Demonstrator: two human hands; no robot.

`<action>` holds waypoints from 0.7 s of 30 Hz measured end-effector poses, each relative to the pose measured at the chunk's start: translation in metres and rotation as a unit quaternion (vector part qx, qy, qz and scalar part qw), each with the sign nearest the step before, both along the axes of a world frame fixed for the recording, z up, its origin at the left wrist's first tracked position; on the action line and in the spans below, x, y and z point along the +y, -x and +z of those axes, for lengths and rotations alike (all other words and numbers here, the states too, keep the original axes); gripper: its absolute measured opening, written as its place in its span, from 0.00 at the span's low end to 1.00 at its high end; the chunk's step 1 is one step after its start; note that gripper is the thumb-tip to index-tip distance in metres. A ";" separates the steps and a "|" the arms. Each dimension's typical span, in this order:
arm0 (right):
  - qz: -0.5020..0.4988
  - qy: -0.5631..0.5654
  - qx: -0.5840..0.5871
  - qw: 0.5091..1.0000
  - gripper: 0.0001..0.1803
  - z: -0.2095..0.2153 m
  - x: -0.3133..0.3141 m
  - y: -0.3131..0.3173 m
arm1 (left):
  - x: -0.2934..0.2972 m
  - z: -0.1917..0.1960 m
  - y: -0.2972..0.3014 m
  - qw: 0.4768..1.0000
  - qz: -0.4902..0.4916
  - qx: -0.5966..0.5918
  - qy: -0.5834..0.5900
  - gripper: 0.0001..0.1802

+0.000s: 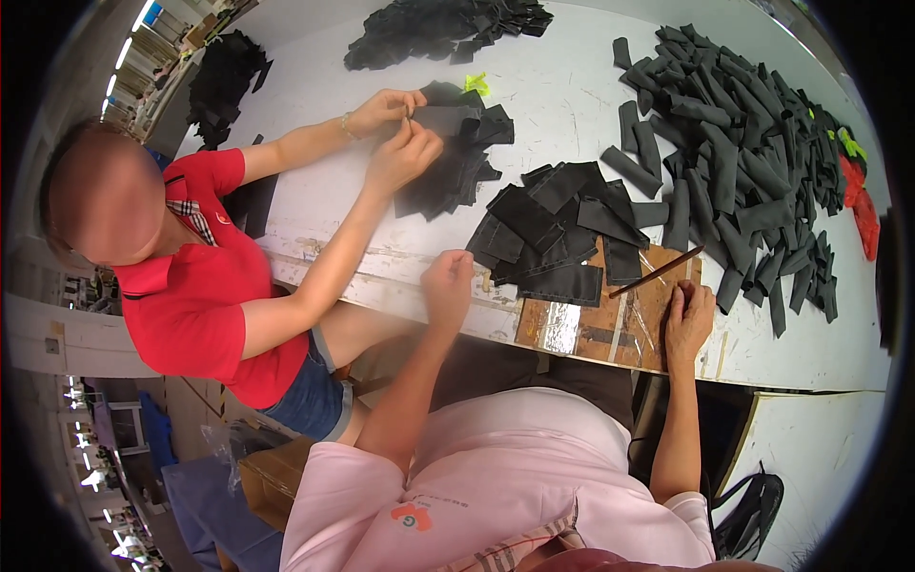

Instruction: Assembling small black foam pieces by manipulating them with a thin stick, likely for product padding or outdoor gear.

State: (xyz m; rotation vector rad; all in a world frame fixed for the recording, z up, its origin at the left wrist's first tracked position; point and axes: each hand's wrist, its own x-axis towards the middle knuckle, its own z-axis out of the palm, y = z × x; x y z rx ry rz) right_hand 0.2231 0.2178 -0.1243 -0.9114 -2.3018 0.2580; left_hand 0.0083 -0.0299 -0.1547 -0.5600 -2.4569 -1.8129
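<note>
The left hand (447,288) is curled closed, any contents hidden; the right hand (690,322) rests half-bent on the board (644,319), perhaps steadying it; black pieces (527,217) lie near, likely for reach.

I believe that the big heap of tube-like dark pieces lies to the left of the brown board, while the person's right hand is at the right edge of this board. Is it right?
Not quite: the heap of tube-like dark pieces lies to the right of the brown board, as the head view shows. The right hand is indeed at the board's right edge.
</note>
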 end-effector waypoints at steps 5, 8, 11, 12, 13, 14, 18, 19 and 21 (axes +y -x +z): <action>-0.002 0.018 0.005 1.000 0.05 -0.001 0.001 -0.001 | 0.001 0.001 -0.001 1.000 -0.001 0.010 0.006 0.07; -0.003 0.024 0.011 1.000 0.05 -0.002 0.001 -0.002 | 0.001 0.000 -0.001 1.000 -0.001 0.011 0.011 0.07; -0.002 0.035 0.014 0.999 0.05 0.001 0.000 -0.001 | -0.001 -0.002 0.000 1.000 0.002 0.020 0.020 0.08; -0.002 0.037 0.015 0.999 0.05 0.001 0.000 -0.001 | -0.001 -0.002 0.000 1.000 0.001 0.023 0.022 0.07; 0.000 0.038 0.013 0.999 0.05 0.000 0.000 -0.001 | -0.001 -0.002 0.000 0.999 0.001 0.025 0.024 0.07; 0.001 0.044 0.014 0.999 0.05 -0.001 0.001 -0.001 | -0.001 -0.002 0.000 0.999 0.003 0.024 0.024 0.07; -0.003 0.058 0.015 0.998 0.05 0.000 0.001 -0.001 | 0.000 -0.001 0.000 0.999 0.004 0.024 0.033 0.07; -0.002 0.059 0.013 0.998 0.05 0.000 0.001 -0.001 | 0.000 -0.001 0.001 0.999 0.004 0.027 0.036 0.07; -0.004 0.068 0.008 0.998 0.05 -0.001 0.001 -0.001 | -0.001 -0.002 0.001 0.999 0.004 0.027 0.034 0.07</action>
